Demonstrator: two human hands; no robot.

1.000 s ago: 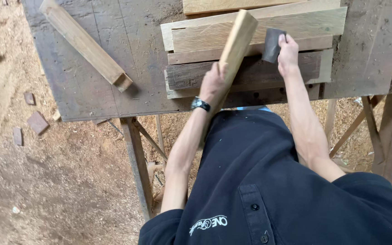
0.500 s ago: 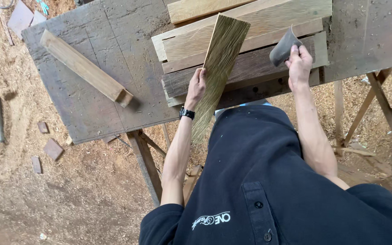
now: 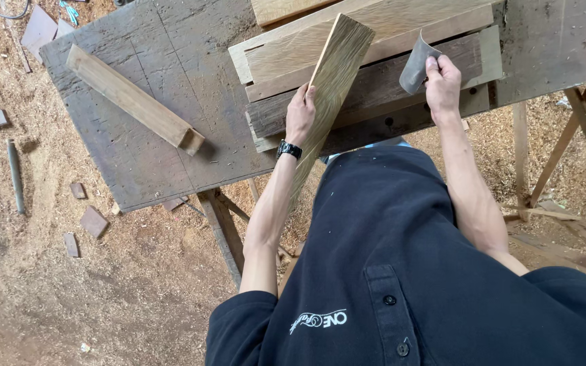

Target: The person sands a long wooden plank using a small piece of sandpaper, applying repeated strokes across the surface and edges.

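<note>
The left hand (image 3: 300, 116) has the long plank (image 3: 334, 81) gripped around its left edge, fingers wrapped tight on the wood, and holds it tilted, the top end leaning over the stack of boards (image 3: 374, 61) at the near edge of the workbench (image 3: 150, 74), the lower end dropping past the bench edge toward the person's dark shirt (image 3: 401, 271). Over on the other side, the right hand (image 3: 442, 81) pinches a curled grey sheet of sandpaper (image 3: 415, 64), fingers closed on its lower corner, and the sheet hangs just beside the plank's right edge, apart from it as far as I can see. So this reads to me as the sanding step, caught at a pause between strokes: paper off the wood, board presented and steadied. The next move, I'd judge, calls for the paper to be laid flat on the plank's face or edge and drawn along the grain, while the left grip stays firm so the tilted board does not slide off the stack. A black wristwatch (image 3: 289, 149) sits on the left wrist. Farther off, toward the workbench's left corner, a loose length of pale timber (image 3: 130, 102) lies diagonally, well apart from the action, and small offcuts (image 3: 93, 221) dot the sawdust floor (image 3: 103, 305) below.
</note>
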